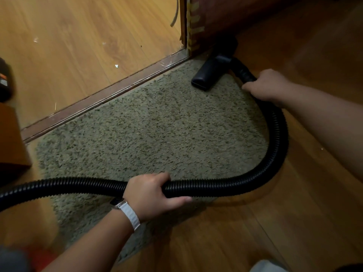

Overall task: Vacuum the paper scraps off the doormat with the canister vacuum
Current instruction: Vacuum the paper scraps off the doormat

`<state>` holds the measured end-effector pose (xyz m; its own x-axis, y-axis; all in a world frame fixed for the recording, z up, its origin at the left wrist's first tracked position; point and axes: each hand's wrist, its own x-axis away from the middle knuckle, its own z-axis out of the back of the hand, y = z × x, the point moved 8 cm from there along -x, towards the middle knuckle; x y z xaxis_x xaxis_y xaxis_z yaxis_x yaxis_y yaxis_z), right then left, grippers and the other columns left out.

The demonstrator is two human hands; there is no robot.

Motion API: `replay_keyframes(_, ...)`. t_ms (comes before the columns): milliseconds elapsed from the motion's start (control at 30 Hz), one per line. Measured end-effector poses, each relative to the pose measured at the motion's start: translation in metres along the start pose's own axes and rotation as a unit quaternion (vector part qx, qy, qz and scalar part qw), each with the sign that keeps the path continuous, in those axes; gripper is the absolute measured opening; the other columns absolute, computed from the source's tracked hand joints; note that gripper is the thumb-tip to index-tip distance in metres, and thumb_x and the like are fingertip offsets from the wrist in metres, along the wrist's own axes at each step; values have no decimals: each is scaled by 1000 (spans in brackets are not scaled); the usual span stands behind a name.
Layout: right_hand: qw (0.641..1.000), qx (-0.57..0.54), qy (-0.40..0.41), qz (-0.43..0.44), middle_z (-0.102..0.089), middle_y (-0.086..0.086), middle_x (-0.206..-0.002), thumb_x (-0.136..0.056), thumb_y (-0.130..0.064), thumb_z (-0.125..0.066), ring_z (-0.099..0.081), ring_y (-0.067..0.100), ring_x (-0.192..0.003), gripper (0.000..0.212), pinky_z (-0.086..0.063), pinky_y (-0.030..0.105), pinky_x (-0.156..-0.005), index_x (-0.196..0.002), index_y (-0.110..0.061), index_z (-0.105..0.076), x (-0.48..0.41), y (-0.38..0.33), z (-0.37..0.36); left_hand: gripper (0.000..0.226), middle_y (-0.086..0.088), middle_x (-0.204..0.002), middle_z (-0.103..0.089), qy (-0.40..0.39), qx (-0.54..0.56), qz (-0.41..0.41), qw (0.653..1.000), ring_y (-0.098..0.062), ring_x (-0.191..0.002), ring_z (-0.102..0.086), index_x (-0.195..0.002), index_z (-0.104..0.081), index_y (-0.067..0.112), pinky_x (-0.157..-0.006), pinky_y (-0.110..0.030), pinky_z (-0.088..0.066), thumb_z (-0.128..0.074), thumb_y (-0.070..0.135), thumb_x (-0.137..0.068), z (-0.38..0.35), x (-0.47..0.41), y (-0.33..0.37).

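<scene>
Hose (59,185) crosses the mat's (157,124) near edge from the left; left hand (151,195) grasps it there, fingers wrapped round. One white scrap (116,65) lies on floor (78,36) beyond the mat's far edge. Nozzle (206,77) rests on the mat's far right corner. Right hand (267,85) clasps the hose at the mat's right edge.

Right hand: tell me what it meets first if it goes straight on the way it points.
Probably the black floor nozzle resting on the doormat; the right hand grips the hose just behind it.
</scene>
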<state>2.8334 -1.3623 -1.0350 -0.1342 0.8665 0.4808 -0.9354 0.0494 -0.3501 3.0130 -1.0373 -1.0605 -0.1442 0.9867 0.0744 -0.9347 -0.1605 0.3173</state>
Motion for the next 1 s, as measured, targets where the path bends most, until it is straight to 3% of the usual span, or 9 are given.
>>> replay_keyframes(100, 974, -205, -80, -47, -61, 19, -97, -95, -27, -62, -64, 27, -65, 38, -54, 33, -51, -122, -5, -48, 5, -5, -19, 73, 15, -49, -52, 8, -2, -22, 1000, -4, -41, -52, -64, -61, 27, -35, -22, -44, -32, 94, -71, 7, 7, -8)
replay_keyframes(333, 945, -313, -81, -43, -54, 15, -92, -100, -19, -51, -61, 24, -62, 37, -54, 29, -45, -133, -7, -41, 6, -41, -56, 77, 11, -46, -51, 20, -72, -3, 997, -12, -38, -53, -63, -63, 26, -37, -19, -37, -28, 95, -70, 34, 19, -65)
replay_keyframes(433, 939, -335, -61, -56, -55, 16, -102, -100, -20, -52, -65, 28, -69, 38, -55, 29, -43, -133, -4, -43, 2, -49, -67, 76, 10, -45, -49, 21, -82, 9, 996, -11, -37, -52, -61, -61, 26, -38, -18, -36, -29, 95, -69, 45, 21, -84)
replay_keyframes(500, 936, -343, -45, -58, -55, 17, -106, -99, -19, -52, -65, 31, -76, 28, -54, 30, -44, -123, -6, -46, 0, -55, -72, 75, 12, -46, -48, 20, -86, 15, 996, -10, -38, -51, -61, -60, 27, -38, -18, -37, -30, 95, -68, 48, 24, -93)
replay_keyframes(600, 935, -349, -33, -64, -53, 14, -90, -99, -18, -50, -60, 29, -67, 18, -51, 27, -40, -111, -6, -45, -1, -60, -83, 74, 12, -46, -47, 23, -87, 17, 996, -11, -38, -51, -60, -57, 27, -39, -18, -35, -29, 95, -69, 50, 30, -99)
replay_keyframes(800, 941, -333, -2, -66, -52, 11, -81, -99, -21, -50, -61, 29, -67, 18, -56, 41, -59, -107, -7, -43, 2, -51, -90, 75, 13, -45, -44, 29, -91, 27, 995, -13, -38, -53, -57, -53, 25, -40, -16, -30, -27, 95, -69, 44, 35, -100)
replay_keyframes(1000, 963, -261, 63, -37, -64, 12, -94, -90, -32, -56, -68, 34, -75, 23, -61, 50, -68, -107, -17, -51, 11, -18, -83, 78, 14, -44, -43, 29, -82, 38, 995, -11, -37, -50, -58, -55, 25, -39, -16, -32, -25, 97, -67, 39, 38, -100)
